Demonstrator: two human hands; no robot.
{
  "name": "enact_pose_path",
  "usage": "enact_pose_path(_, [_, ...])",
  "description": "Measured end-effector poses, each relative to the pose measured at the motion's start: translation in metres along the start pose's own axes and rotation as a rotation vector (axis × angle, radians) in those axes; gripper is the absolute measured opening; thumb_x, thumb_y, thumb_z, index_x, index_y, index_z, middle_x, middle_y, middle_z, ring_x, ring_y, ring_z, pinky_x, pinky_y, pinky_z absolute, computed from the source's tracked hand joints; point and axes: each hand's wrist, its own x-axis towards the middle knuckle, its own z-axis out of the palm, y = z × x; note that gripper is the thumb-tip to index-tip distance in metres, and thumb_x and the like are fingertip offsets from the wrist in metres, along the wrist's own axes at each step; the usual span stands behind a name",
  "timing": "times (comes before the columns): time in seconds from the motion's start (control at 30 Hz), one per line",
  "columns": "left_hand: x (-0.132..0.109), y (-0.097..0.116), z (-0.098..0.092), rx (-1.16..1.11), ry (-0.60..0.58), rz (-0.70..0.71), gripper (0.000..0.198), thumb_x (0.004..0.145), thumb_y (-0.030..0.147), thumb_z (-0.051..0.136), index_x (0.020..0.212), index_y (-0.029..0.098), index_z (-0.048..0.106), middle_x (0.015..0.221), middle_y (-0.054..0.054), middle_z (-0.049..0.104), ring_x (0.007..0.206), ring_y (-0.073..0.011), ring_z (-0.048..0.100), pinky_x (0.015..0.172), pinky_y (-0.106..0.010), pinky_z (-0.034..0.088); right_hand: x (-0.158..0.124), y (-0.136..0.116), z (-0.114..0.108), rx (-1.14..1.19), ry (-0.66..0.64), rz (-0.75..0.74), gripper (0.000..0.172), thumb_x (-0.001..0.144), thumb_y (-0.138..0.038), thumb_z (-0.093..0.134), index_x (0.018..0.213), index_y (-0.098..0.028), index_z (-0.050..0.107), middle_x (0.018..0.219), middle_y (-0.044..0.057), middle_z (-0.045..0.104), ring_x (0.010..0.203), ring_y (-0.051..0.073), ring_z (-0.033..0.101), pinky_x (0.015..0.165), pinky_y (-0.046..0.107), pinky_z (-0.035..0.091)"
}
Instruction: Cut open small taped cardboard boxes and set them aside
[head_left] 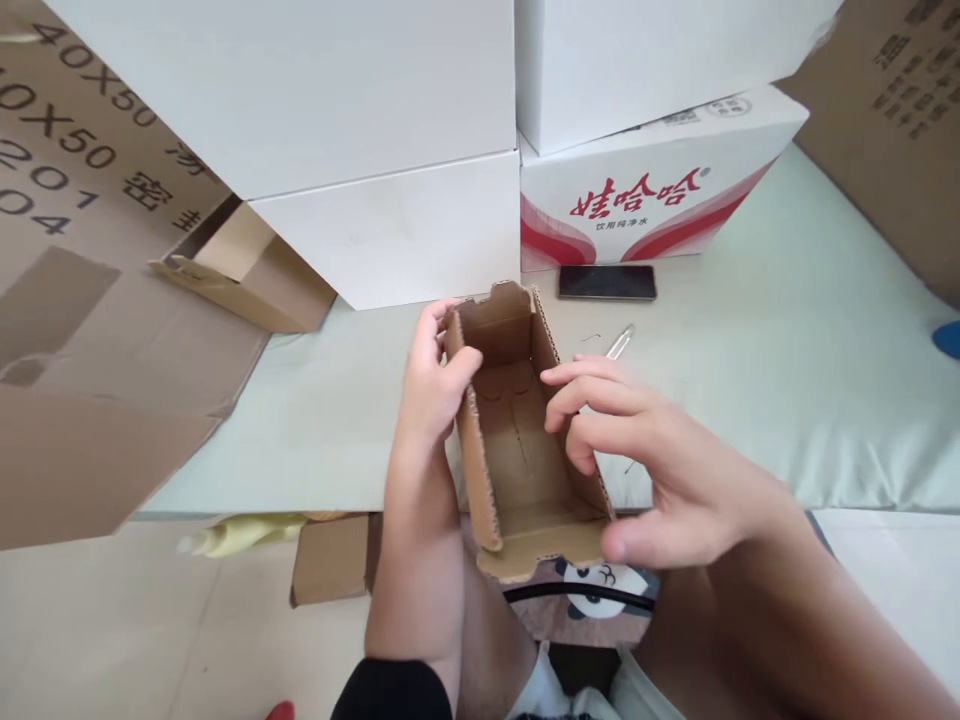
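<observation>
An open cardboard box point(525, 440) with torn, rough top edges sits tilted at the front edge of the pale green surface. My left hand point(439, 380) grips its left wall near the far corner, the thumb over the rim and the fingers outside. Over the right wall is my right hand point(630, 440), its fingers spread and curved, the thumb by the near right corner. Inside the box I see only bare cardboard with a slit and curved marks on the bottom.
Behind stand white boxes point(382, 240) and a red-and-white printed box point(637, 200). A phone point(607, 282) and a clear slim object point(621, 342) lie right of centre. Large cardboard point(97, 330) and a small open box point(262, 270) are left; another box point(330, 560) is below.
</observation>
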Motion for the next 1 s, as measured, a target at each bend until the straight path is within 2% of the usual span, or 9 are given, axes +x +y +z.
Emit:
enact_pose_path(0.1, [0.003,-0.005,-0.007,-0.141,0.058,-0.059,0.049,0.065,0.020,0.056,0.113,0.025,0.061,0.115,-0.006,0.068,0.099,-0.0246,0.065,0.085,-0.039,0.055,-0.011,-0.006,-0.011,-0.135,-0.113,0.119,0.054,0.070,-0.067,0.079,0.084,-0.025,0.048,0.116,0.007,0.065,0.147,0.040,0.041,0.125,0.064,0.022])
enact_pose_path(0.2, [0.004,-0.014,-0.010,-0.210,0.048,-0.026,0.047,0.065,0.021,0.055,0.111,0.025,0.063,0.106,-0.005,0.067,0.101,-0.0247,0.063,0.093,-0.041,0.052,-0.016,-0.013,-0.012,-0.292,-0.151,0.191,0.047,0.069,-0.044,0.085,0.085,-0.025,0.045,0.130,0.008,0.063,0.153,0.043,0.030,0.124,0.068,0.025])
enact_pose_path(0.33, [0.004,-0.024,-0.008,-0.171,-0.008,0.034,0.038,0.075,0.035,0.064,0.112,0.026,0.064,0.100,-0.005,0.063,0.109,-0.0249,0.061,0.102,-0.041,0.048,-0.011,-0.016,0.000,-0.319,-0.106,0.192,0.020,0.083,-0.023,0.067,0.091,-0.025,0.049,0.135,0.008,0.063,0.147,0.034,0.044,0.116,0.057,0.044])
enact_pose_path(0.37, [0.003,-0.025,-0.008,-0.144,-0.016,0.035,0.040,0.078,0.042,0.066,0.114,0.027,0.063,0.103,-0.005,0.063,0.109,-0.0250,0.060,0.101,-0.040,0.049,-0.009,-0.016,0.004,-0.304,-0.094,0.195,0.020,0.085,-0.021,0.064,0.100,-0.025,0.052,0.141,0.010,0.059,0.145,0.033,0.047,0.112,0.053,0.050])
enact_pose_path(0.43, [0.001,-0.024,-0.009,-0.091,-0.029,0.017,0.047,0.080,0.053,0.068,0.120,0.029,0.062,0.111,-0.006,0.063,0.109,-0.0250,0.061,0.100,-0.039,0.050,-0.007,-0.016,0.010,-0.284,-0.047,0.200,0.038,0.085,-0.018,0.061,0.121,-0.025,0.052,0.157,0.014,0.046,0.145,0.031,0.048,0.104,0.048,0.057])
enact_pose_path(0.53, [-0.002,-0.020,-0.010,-0.037,-0.043,-0.022,0.055,0.081,0.058,0.068,0.128,0.031,0.059,0.125,-0.007,0.061,0.112,-0.0249,0.062,0.102,-0.039,0.051,-0.007,-0.017,0.017,-0.291,0.008,0.202,0.057,0.084,-0.016,0.060,0.138,-0.026,0.046,0.164,0.016,0.036,0.145,0.033,0.050,0.094,0.046,0.062])
enact_pose_path(0.7, [-0.004,-0.017,-0.005,0.045,0.016,-0.012,0.062,0.081,0.063,0.070,0.129,0.026,0.061,0.125,-0.009,0.063,0.116,-0.0272,0.063,0.106,-0.042,0.050,-0.005,-0.021,0.030,-0.420,0.077,0.311,0.041,0.088,-0.016,0.054,0.128,-0.024,0.055,0.157,0.016,0.048,0.129,0.034,0.063,0.063,0.036,0.063])
enact_pose_path(0.83, [-0.002,-0.021,0.000,0.216,0.051,0.051,0.074,0.075,0.069,0.075,0.131,0.022,0.063,0.132,-0.013,0.062,0.129,-0.0316,0.059,0.116,-0.047,0.042,-0.001,-0.020,0.044,-0.498,0.091,0.309,0.043,0.087,-0.013,0.053,0.129,-0.022,0.056,0.148,0.015,0.057,0.133,0.034,0.058,0.078,0.043,0.066])
enact_pose_path(1.0, [-0.001,-0.021,0.000,0.272,-0.019,0.057,0.078,0.072,0.069,0.080,0.133,0.022,0.064,0.138,-0.014,0.062,0.134,-0.0334,0.057,0.117,-0.048,0.042,-0.003,-0.017,0.039,-0.436,-0.062,0.273,0.051,0.087,-0.021,0.063,0.138,-0.019,0.055,0.154,0.016,0.054,0.150,0.038,0.042,0.089,0.049,0.066])
